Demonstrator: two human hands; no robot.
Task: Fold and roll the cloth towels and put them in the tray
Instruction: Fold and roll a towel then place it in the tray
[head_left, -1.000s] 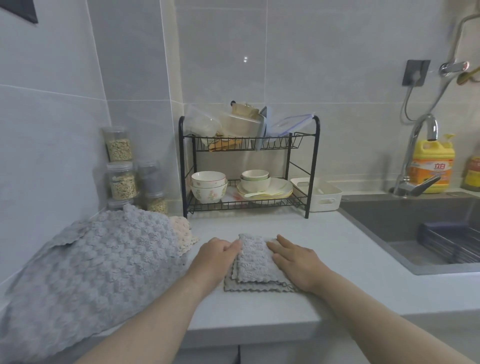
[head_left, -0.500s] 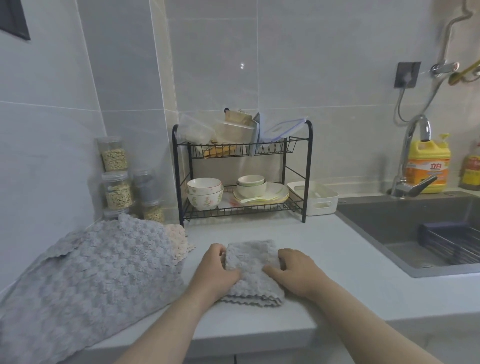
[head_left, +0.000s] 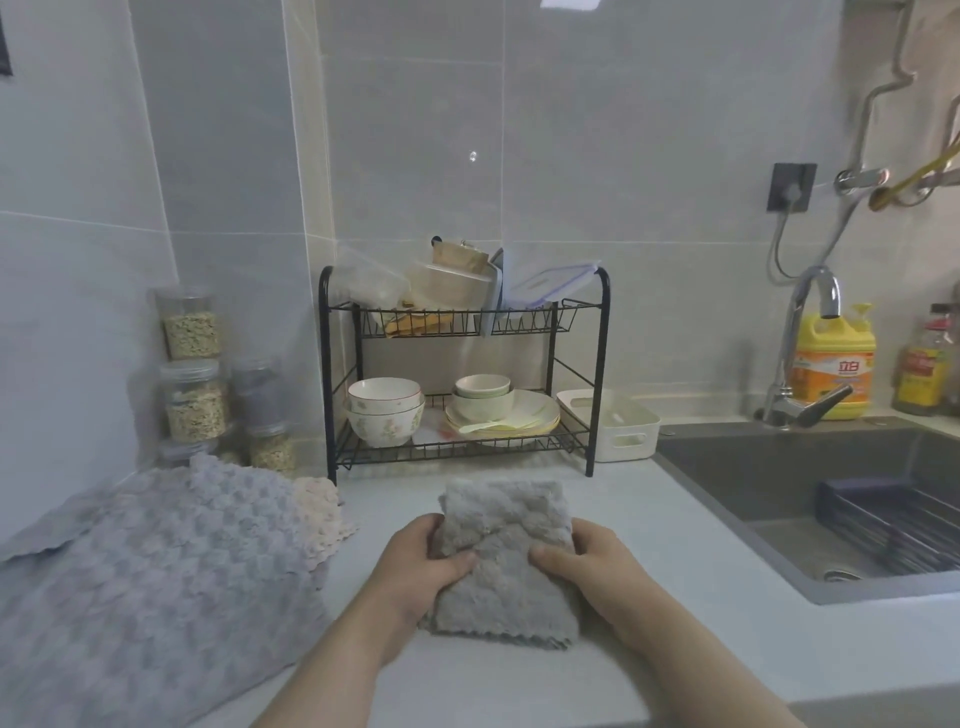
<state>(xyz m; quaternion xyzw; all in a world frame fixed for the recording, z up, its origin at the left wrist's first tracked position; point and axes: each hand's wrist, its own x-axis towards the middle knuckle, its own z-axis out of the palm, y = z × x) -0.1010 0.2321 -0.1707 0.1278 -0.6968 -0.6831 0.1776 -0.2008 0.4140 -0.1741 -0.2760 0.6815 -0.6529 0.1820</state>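
Head view: folded grey towel (head_left: 503, 571) lies on the worktop (head_left: 675, 540) near its front edge, approx. mid-width, scalloped hem toward the person. Left hand (head_left: 421, 564) grips the towel's left side, thumb on top and fingers (head_left: 423, 527) curled round the edge. Right hand (head_left: 597, 566) grips the right side the same way, thumb pressing the top layer. Far end looks bunched up; can't tell whether it's a roll or just a fold. Pile of towels (head_left: 156, 582), grey w/ a cream one peeking out, fills the worktop's front-left corner. White tray (head_left: 621, 428) sits at the back edge, just beside the right leg of the wire rack (head_left: 600, 374) and next to the sink (head_left: 779, 483), well apart from the held towel. Jars (head_left: 193, 395) stand in the back-left corner.
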